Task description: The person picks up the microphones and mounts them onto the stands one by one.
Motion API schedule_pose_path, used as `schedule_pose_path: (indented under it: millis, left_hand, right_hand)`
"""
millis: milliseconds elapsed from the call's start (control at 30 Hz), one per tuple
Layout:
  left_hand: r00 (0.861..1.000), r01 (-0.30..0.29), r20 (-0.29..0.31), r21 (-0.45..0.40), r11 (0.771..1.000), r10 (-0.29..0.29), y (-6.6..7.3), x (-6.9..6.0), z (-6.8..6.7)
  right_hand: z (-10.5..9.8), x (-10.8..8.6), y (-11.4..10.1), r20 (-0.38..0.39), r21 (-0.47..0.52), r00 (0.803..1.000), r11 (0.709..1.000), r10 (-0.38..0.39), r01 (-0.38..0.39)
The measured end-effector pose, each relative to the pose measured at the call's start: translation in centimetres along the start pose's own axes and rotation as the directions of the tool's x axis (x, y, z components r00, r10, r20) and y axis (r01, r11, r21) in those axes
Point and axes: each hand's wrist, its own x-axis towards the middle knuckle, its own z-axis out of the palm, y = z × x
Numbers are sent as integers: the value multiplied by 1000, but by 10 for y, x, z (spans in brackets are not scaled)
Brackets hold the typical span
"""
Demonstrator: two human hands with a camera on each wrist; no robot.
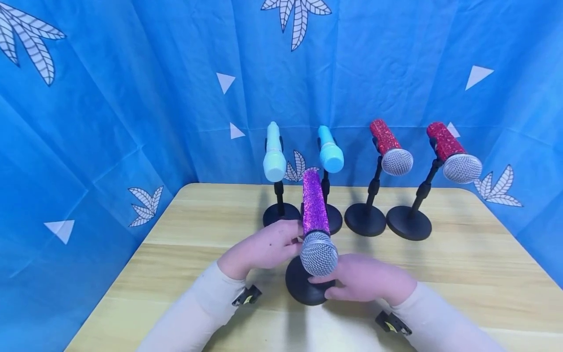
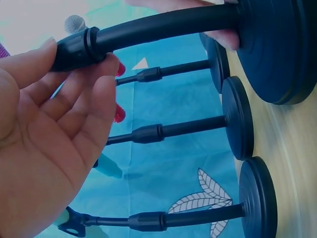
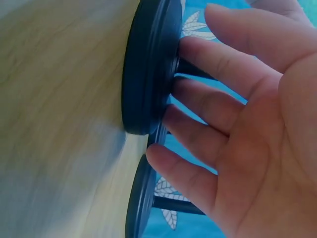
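A glittery purple microphone (image 1: 315, 205) with a silver mesh head sits on a black desk stand (image 1: 308, 283) at the front middle. My left hand (image 1: 272, 244) pinches the stand's pole at its thick collar (image 2: 74, 52), thumb on one side and fingertips on the other. Over the round base (image 3: 148, 69), my right hand (image 1: 365, 278) holds its fingers nearly straight, the tips at the base's upper face. Whether the base rests fully on the table cannot be told. In the head view the microphone hides most of the pole.
Behind stand a pale mint microphone (image 1: 274, 156), a light blue one (image 1: 331, 151) and two red glitter ones (image 1: 391, 146), (image 1: 453, 151), each on a black stand. The wooden table (image 1: 176, 274) meets a blue patterned curtain (image 1: 184, 88) at its back and sides.
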Motion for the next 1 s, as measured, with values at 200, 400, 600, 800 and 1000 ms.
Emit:
schedule_pose_path:
  millis: [200,400,600,800,1000]
  left_hand:
    - [1000,15,-14,72,997,-14,2,0,-1]
    - [997,29,-70,146,989,-19,8,3,3]
    - [989,107,-107,94,990,-97,7,5,8]
    - [998,62,-4,-35,997,-62,2,0,4]
    - [998,61,-9,-58,996,-62,3,1,1]
  right_hand:
    - [1,2,-6,-41,-105,999,994,-20,15]
    - [1,2,-10,-92,-207,994,977,-66,45]
    - [-1,3,-11,-71,-166,997,986,-28,16]
    - [-3,3,-10,-17,-80,999,996,34,-36]
    - [-3,2,-11,-16,-40,999,998,51,-52]
